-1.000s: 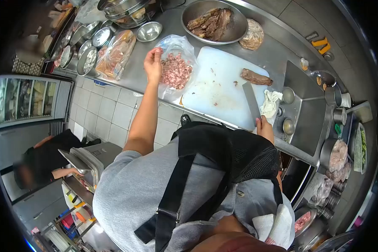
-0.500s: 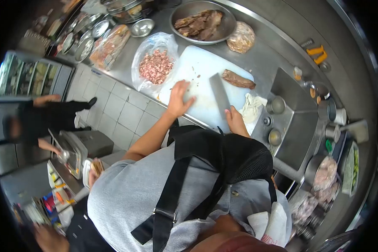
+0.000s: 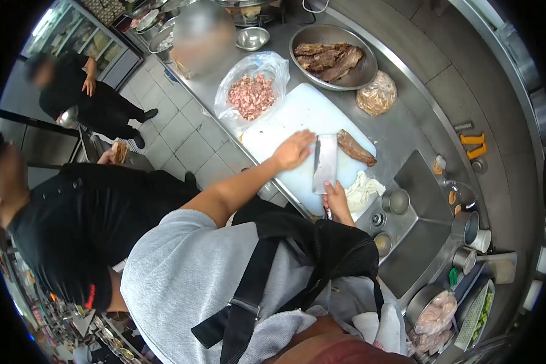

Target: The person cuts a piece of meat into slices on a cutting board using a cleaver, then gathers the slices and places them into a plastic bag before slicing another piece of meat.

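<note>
Our right hand (image 3: 337, 203) clenched on cleaver (image 3: 325, 162) over cutting board (image 3: 285, 118); left hand (image 3: 294, 150) flat on board, fingers (image 3: 306, 139) released, beside blade. Blade slides, we could get nicked.

This is a working commercial kitchen, likely a restaurant's. A long steel counter (image 3: 406, 130) runs into a built-in sink (image 3: 418, 242) above a tiled floor (image 3: 182, 130). On the counter are a big white board (image 3: 285, 124), a cleaver (image 3: 325, 162), a wide bowl (image 3: 361, 76) of cooked meat, a bag (image 3: 250, 96) of chopped meat and small metal bowls (image 3: 252, 38). What seems to be a glass-door fridge (image 3: 106, 51) stands at the far end, near a person in black (image 3: 85, 97).
</note>
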The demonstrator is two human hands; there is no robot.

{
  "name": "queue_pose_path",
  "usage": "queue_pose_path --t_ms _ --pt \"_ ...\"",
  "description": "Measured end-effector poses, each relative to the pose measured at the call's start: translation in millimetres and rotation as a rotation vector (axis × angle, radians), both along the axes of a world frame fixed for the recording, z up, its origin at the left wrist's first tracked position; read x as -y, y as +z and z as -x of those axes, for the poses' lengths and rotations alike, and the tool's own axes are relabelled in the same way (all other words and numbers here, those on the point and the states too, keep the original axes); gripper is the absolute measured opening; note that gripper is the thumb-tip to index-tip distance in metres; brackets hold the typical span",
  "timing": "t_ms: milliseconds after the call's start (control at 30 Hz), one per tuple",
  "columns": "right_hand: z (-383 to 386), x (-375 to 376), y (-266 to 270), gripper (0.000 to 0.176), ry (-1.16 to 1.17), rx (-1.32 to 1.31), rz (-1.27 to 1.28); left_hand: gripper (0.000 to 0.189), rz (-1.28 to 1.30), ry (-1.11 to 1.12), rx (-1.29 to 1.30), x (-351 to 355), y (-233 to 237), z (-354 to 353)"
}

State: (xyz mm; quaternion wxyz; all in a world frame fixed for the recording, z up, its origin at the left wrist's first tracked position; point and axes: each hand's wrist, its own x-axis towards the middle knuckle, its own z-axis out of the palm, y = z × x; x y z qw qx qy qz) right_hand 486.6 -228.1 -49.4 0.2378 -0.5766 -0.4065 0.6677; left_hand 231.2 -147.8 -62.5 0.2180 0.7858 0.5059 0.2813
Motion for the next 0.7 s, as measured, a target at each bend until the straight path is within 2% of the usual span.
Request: queue_pose_path --t_ms 33,133,167,200,233,300,367,433,500,567,600,633,667,700 --pt "8.0 0.3 7.6 0.029 -0.003 -0.035 0.041 0.045 0.032 -0.019 0.115 14.1 4.7 -2.5" --pt "35.4 1.7 -12.8 0.03 0.155 -0.101 0.035 0.043 0.009 0.304 0.337 43.0 9.5 -14.9" --pt "47.6 2.4 -11.8 0.03 0.22 -0.121 0.008 0.043 -0.003 0.302 0.334 39.7 4.8 -15.4" --pt "58.7 1.9 -10.4 0.023 0.239 -0.187 0.1 0.043 -0.068 0.425 0.288 35.3 0.2 -16.1" --pt "72.1 1.9 -7.5 0.023 0.238 -0.194 0.102 0.043 -0.133 0.543 0.242 29.3 -3.5 -16.5" --pt "86.6 -12.0 7.4 0.024 0.272 -0.169 0.038 0.041 -0.134 0.538 0.314 14.8 -0.9 -1.4" --pt "96.5 -30.3 44.9 0.024 0.297 -0.167 -0.059 0.039 -0.274 0.561 0.276 -3.1 25.5 19.1" --pt "104.3 -42.6 78.7 0.026 0.312 -0.163 -0.134 0.037 -0.495 0.507 0.272 -27.8 77.5 50.0" --pt "110.5 -55.9 105.4 0.025 0.378 -0.087 -0.334 0.035 -0.532 0.504 0.315 -53.8 113.0 81.5" --pt "107.7 -62.6 112.9 0.029 0.357 -0.003 -0.316 0.036 -0.27 0.434 0.574 -77.2 115.4 117.4" --pt "101.5 -62.5 102.5 0.031 0.355 0.133 -0.463 0.036 -0.248 0.406 0.583 -88.3 112.4 134.4" --pt "93.1 -55.6 94.7 0.033 0.349 0.277 -0.596 0.043 -0.308 0.552 0.189 -97.9 105.9 148.2" --pt "84.6 -44.4 97.8 0.037 0.298 0.299 -0.546 0.051 -0.369 0.672 -0.212 -102.2 97.8 153.7" --pt "73.5 -30.8 95.6 0.036 0.276 0.379 -0.582 0.051 -0.356 0.635 -0.202 -106.1 93.6 155.3"
